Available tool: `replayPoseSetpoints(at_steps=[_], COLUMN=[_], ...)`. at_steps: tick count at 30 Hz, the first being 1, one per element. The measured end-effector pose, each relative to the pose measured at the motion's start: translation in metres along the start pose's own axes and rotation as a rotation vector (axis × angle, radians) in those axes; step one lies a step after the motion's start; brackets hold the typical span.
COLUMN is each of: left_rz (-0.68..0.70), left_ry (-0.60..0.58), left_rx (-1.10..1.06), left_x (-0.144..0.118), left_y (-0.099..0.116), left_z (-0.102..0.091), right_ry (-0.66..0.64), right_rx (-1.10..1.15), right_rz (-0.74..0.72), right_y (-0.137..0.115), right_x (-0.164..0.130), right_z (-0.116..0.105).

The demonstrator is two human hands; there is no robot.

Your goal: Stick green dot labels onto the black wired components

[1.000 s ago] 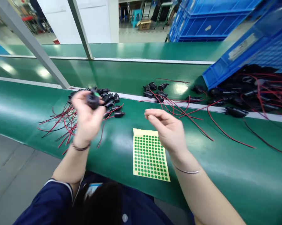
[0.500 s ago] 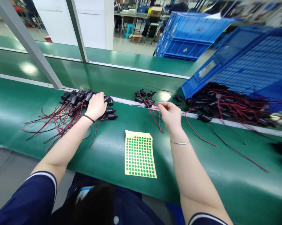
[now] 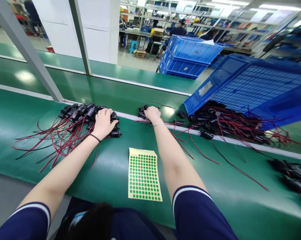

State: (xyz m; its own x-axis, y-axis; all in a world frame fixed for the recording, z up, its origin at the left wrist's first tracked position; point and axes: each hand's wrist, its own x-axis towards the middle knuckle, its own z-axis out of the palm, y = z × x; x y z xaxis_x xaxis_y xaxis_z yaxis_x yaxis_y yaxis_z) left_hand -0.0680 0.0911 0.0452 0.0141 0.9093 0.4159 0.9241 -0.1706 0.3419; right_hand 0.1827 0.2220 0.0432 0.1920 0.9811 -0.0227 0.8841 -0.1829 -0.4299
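Connectors beyond the sticker sheet are covered by the right hand, grip undeterminable, the left hand resting flat; light, rigid bodies are best pinched, not limp leads.

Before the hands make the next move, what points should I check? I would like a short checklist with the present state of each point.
1. Left hand rests on the left pile of black plugs: ok.
2. Right hand reaches the small group of plugs at the belt edge: ok.
3. Right hand fingers closed on one plug: cannot tell, the hand hides them.
4. Sticker sheet lies flat between the arms, uncovered: ok.
5. Red wires of the left pile lie untangled: not ok, they cross each other.
6. Tilted blue crate keeps its plugs inside: not ok, they spill out.
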Motion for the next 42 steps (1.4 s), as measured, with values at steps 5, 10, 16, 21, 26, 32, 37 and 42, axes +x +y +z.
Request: replayPoseSetpoints(at_steps=[5, 10, 16, 21, 26, 32, 37, 42], left_rz=[-0.060, -0.392, -0.163, 0.122, 0.266, 0.266, 0.167, 0.116], left_ry=[-0.157, -0.440, 0.081, 0.270, 0.213, 0.026, -0.076, -0.097], left_rx=[-0.776, -1.510, -1.452, -0.885, -0.624, -0.641, -0.612, -0.677], left_x=[-0.016, -0.019, -0.016, -0.030, -0.057, -0.075, -0.081, -0.082], left_y=[0.028, 0.068, 0.084, 0.058, 0.052, 0.056, 0.056, 0.056], left_z=[0.017, 0.045, 0.046, 0.025, 0.024, 0.038, 0.039, 0.039], right_ry=[-0.024, -0.202, -0.102, -0.051, -0.124, -0.040, -0.034, -0.029], right_rx=[0.252, 0.638, 0.793, 0.255, 0.002, -0.115, -0.140, -0.126], right_rz=[-0.128, -0.305, -0.481, -0.755, -0.770, -0.778, -0.789, -0.747], right_y=[-0.005, -0.009, 0.008, 0.051, 0.079, 0.077, 0.079, 0.080], right_x=[-0.010, -0.057, -0.110, -0.166, -0.215, -0.227, -0.225, -0.228], right_z=[-0.012, -0.020, -0.023, -0.025, -0.007, 0.009, 0.015, 0.014])
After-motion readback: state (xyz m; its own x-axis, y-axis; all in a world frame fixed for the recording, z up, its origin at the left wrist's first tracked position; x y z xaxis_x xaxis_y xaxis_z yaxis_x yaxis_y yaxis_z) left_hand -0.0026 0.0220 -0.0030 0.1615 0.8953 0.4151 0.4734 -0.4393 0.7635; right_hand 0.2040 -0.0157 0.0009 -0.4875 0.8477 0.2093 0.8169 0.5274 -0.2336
